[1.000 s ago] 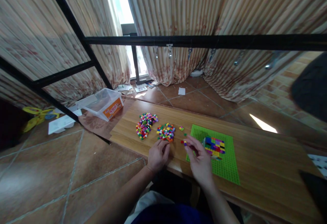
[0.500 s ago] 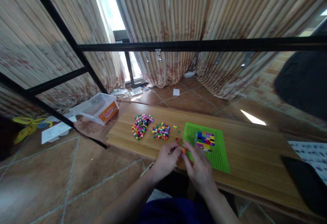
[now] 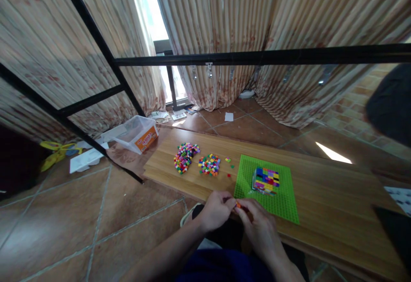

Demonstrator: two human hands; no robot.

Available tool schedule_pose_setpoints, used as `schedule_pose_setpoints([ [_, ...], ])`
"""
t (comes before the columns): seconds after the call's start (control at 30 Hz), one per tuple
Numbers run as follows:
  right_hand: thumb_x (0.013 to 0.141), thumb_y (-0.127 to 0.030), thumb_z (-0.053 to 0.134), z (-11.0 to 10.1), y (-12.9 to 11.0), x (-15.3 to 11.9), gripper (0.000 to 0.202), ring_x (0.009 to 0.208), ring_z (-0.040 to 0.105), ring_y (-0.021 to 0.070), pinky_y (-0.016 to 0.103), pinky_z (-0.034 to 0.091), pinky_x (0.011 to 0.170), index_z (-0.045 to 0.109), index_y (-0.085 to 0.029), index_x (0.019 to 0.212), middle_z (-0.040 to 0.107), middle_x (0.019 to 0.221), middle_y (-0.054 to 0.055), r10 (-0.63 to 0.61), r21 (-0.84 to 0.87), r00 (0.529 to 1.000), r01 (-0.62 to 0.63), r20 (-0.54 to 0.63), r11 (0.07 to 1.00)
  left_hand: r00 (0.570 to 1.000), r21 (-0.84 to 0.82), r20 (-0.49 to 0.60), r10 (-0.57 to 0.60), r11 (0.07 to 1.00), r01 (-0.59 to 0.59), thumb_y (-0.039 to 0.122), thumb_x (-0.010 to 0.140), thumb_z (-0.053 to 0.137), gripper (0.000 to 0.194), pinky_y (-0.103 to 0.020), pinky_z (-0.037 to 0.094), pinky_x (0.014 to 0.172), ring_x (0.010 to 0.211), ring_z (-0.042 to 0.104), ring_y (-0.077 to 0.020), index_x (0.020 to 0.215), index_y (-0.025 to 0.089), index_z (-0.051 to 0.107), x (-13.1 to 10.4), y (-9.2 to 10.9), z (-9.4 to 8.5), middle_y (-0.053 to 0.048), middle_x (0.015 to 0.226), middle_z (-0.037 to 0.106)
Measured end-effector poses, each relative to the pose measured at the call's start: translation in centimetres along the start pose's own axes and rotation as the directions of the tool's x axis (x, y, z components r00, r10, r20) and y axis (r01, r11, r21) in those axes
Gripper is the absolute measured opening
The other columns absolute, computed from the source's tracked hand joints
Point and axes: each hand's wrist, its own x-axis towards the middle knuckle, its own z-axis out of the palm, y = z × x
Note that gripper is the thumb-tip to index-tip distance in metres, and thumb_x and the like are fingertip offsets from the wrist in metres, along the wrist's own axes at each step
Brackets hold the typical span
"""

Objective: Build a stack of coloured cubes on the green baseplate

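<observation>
Over the table's near edge, my left hand [image 3: 218, 210] and my right hand [image 3: 259, 226] meet at the fingertips. Between them they pinch a small orange building brick [image 3: 238, 205], partly covered by the fingers. Any further piece in the left fingers is too small to make out. Just beyond my right hand lies a green studded baseplate [image 3: 287, 205]. On it stands a block built of many-coloured bricks [image 3: 267, 181], its top a patchwork of blue, yellow, purple and red.
Left of the baseplate lie two piles of loose bricks, a larger pile [image 3: 183, 160] and a smaller pile [image 3: 209, 165]. A few single bricks [image 3: 229, 175] lie between. A clear plastic bin [image 3: 136, 133] stands past the wooden table's [image 3: 324, 196] left end. Black metal bars [image 3: 257, 57] cross behind.
Both hands have drawn back from the baseplate towards my body, still holding the orange brick. The camera view has swung slightly left.
</observation>
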Motion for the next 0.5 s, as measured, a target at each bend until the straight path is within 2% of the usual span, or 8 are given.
schedule_pose_setpoints([
  [0.13,0.094,-0.033,0.051,0.6,0.6,-0.8,0.02,0.086,0.069,0.0175,0.029,0.054,0.077,0.067,-0.022,0.097,0.072,0.094,0.005,0.035,-0.012,0.993,-0.037,-0.11,0.999,0.99,-0.144,-0.108,-0.089,0.987,0.073,0.03,0.079,0.05,0.022,-0.02,0.034,0.041,0.043,0.044,-0.0082,0.065,0.015,0.057,0.1,-0.5,1.5,0.003,0.054,0.05],
  [0.2,0.093,-0.035,0.052,0.8,1.0,-1.1,0.02,0.086,0.069,0.0175,0.029,0.055,0.077,0.067,-0.022,0.096,0.072,0.094,0.005,0.039,-0.014,0.99,-0.041,-0.137,0.999,0.986,-0.163,-0.125,-0.113,0.982,0.092,0.027,0.079,0.05,0.02,-0.02,0.037,0.04,0.041,0.045,-0.0079,0.064,0.015,0.057,0.2,-0.6,1.8,0.003,0.054,0.051],
  [0.37,0.093,-0.036,0.052,0.2,1.6,-0.9,0.02,0.086,0.07,0.0161,0.026,0.055,0.077,0.068,-0.024,0.095,0.073,0.094,0.003,-0.003,0.048,1.0,0.002,0.013,0.999,0.982,-0.144,-0.064,-0.176,0.976,0.165,0.017,0.077,0.048,0.02,-0.019,0.034,0.036,0.035,0.04,-0.0064,0.057,0.015,0.054,0.1,-0.6,1.7,0.005,0.048,0.047],
  [0.5,0.092,-0.039,0.053,-0.7,1.6,-0.4,0.021,0.083,0.07,0.0158,0.025,0.056,0.074,0.07,-0.026,0.092,0.073,0.092,0.003,-0.005,0.105,0.996,-0.004,0.085,0.994,0.978,-0.137,-0.051,-0.201,0.972,0.192,0.015,0.077,0.048,0.02,-0.018,0.036,0.036,0.036,0.041,-0.0062,0.059,0.015,0.054,-0.1,-0.7,1.6,0.005,0.049,0.048],
])
